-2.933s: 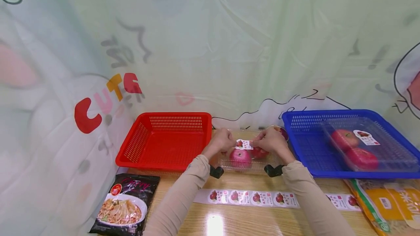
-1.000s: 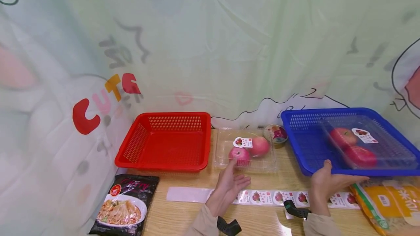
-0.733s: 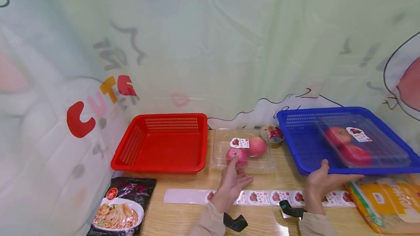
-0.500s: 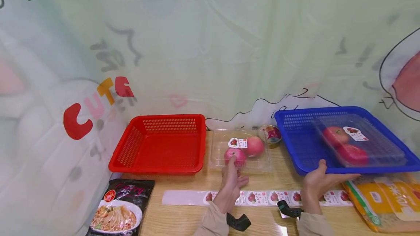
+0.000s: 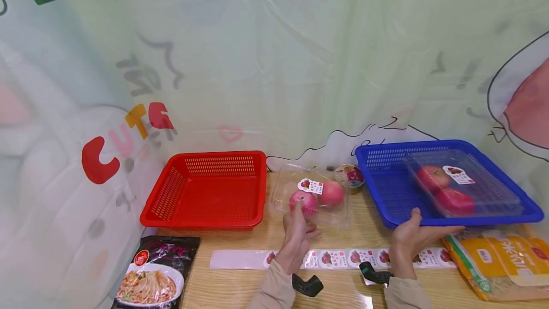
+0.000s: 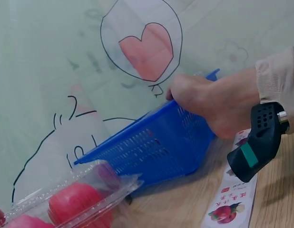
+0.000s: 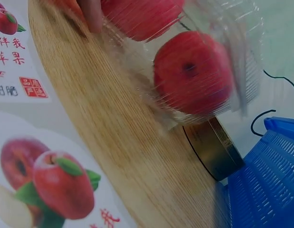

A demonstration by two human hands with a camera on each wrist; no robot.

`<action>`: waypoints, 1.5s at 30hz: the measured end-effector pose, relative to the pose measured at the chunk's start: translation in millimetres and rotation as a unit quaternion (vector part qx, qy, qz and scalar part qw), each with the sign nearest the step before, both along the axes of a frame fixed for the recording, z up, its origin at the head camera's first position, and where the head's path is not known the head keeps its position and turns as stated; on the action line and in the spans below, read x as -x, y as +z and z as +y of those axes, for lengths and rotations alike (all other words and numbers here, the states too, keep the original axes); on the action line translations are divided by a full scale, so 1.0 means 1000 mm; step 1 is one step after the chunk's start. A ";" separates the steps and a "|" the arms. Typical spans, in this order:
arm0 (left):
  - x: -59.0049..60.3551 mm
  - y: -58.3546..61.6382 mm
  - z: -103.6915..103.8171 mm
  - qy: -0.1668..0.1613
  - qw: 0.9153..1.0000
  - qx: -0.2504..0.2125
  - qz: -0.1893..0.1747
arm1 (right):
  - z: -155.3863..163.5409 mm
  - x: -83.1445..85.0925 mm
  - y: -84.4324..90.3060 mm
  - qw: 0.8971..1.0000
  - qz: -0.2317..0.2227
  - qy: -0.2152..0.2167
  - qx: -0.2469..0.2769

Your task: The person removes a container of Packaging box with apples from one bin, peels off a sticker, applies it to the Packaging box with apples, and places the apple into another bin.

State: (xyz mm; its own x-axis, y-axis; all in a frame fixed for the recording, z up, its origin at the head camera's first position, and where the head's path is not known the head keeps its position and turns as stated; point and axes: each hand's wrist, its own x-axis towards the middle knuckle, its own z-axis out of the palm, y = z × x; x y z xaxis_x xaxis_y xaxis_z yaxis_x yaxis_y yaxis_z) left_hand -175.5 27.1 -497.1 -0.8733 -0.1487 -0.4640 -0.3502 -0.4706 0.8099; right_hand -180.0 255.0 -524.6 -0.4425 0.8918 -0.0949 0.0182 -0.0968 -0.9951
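Head view, read from the left edge of the bench: a noodle packet point(image 5: 155, 280) lies at the near left corner, and behind it stands the red basket point(image 5: 207, 190), with nothing in it. Next comes the clear clamshell box point(image 5: 310, 195) with two red apples and a label on its lid. A second ago it lay flat near the back edge of the bench; now its near side is tipped up, because the left hand point(image 5: 297, 237) has closed in from the label strip and taken it by the front, thumb and fingers pinching the plastic, a fingertip showing at the box edge in the right wrist view. The grip of that hand therefore holds the box, which is partly raised beside the red basket. A small round tin point(image 5: 350, 176) sits just behind the box. In front, the strip of apple labels point(image 5: 343, 258) runs along the near edge. Further right, the right hand point(image 5: 412, 237) remains on the near rim of the blue basket point(image 5: 390, 194), its thumb over the rim and fingers under it, as the left wrist view confirms; that basket carries a second labelled apple box point(image 5: 461, 190). A yellow packet point(image 5: 497, 263) lies at the near right corner. The labelling of the middle box looks finished, and the box is being picked up.
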 end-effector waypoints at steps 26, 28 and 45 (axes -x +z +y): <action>0.033 0.082 0.037 -0.208 0.968 0.112 0.087 | 0.001 0.001 -0.003 0.996 0.086 -0.037 0.010; 0.038 0.088 0.046 -0.221 0.963 0.127 0.086 | 0.000 0.000 -0.003 0.995 0.092 -0.038 0.004; 0.086 0.084 0.097 -0.377 0.908 0.159 0.092 | -0.006 -0.002 -0.002 0.991 0.120 -0.047 -0.046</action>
State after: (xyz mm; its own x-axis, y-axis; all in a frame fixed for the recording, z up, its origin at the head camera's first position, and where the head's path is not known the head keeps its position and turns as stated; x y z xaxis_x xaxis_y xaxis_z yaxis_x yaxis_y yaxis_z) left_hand -261.7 123.6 -413.0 -0.8409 0.4230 -0.3376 -0.3198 0.1150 0.9405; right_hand -178.3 249.4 -526.2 -0.3573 0.9299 0.0873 -0.2255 0.0048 -0.9742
